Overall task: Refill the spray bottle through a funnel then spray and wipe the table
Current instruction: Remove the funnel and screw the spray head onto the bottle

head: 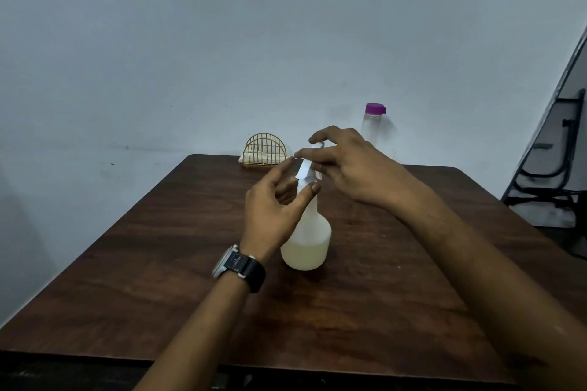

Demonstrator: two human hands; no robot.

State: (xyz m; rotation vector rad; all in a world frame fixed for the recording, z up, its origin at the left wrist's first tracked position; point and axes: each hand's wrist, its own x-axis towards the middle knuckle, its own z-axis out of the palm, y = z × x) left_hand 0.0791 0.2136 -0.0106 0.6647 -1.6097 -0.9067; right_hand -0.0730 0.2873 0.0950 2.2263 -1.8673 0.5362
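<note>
- Forearms enter from the bottom edge and meet over the spray bottle (307, 240), the left one wearing a dark-strapped watch (239, 265).
- Right hand (355, 168): its fingers curl over and around the white spray head (304, 169) on top of the bottle. One finger lies across the head and another is lifted above it.
- Left hand (271, 213): the thumb lies against the bottle's neck. The other fingers are half-curled and blurred just left of the neck, and I cannot tell whether they grip it.
- Spray bottle: upright, translucent white, with pale yellowish liquid in its lower part. It stands on the dark wooden table (152, 247).
- Behind the bottle and to its left, a gold wire napkin holder (265, 149) sits at the table's far edge.
- Behind the bottle and to its right stands a clear bottle with a purple cap (374, 124), partly hidden by the right hand.
- Far right of the bottle, off the table, is a black metal frame (554, 168).
</note>
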